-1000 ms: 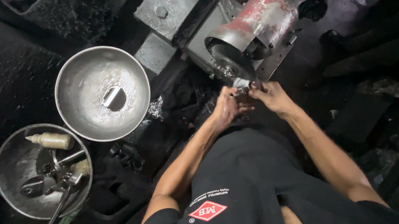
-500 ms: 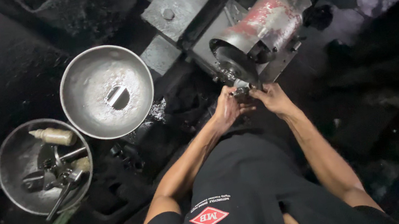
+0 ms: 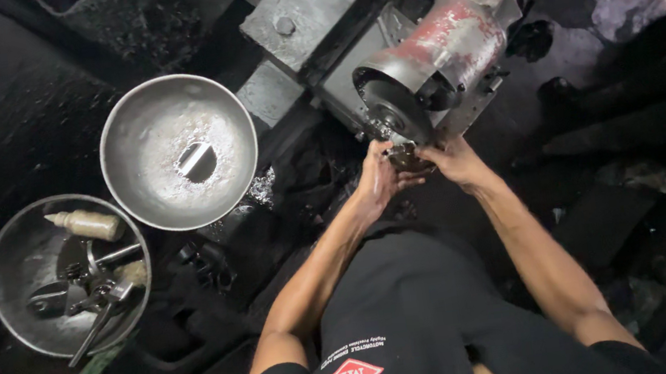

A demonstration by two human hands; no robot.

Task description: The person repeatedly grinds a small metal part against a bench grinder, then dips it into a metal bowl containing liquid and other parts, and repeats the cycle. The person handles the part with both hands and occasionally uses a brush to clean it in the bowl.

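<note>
Two metal bowls (image 3: 178, 152) sit left of the grinder (image 3: 429, 71).

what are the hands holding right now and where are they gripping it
Both hands, left and right, pinch a small dark metal part from opposite sides, just under the grinder wheel. What kind of part it is cannot be told.
</note>
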